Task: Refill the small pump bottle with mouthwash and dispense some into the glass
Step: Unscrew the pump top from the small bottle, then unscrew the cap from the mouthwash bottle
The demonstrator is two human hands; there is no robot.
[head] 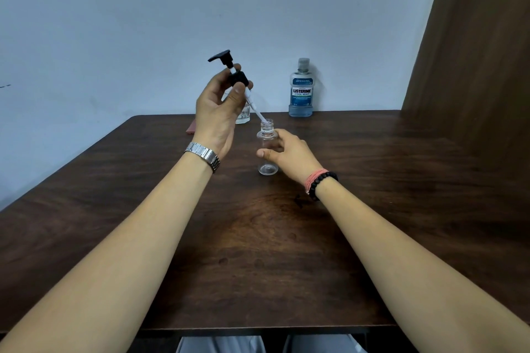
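Right hand (pixel 289 152) grips the small pump bottle (pixel 268 149) upright mid-tabletop (pixel 401 180) to steady it, while left hand (pixel 219 106) pinches the pump head (pixel 232 71), dip tube at the neck.

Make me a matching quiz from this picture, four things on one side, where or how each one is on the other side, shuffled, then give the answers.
Things:
1. pump head
2. small clear bottle
3. Listerine bottle
4. glass

States:
A. capped, upright at the back of the table
B. lifted and tilted, tube tip at the bottle's mouth, in the left hand
C. partly hidden behind the left hand
D. open, looks empty, steadied on the table by the right hand

Pairs: 1-B, 2-D, 3-A, 4-C
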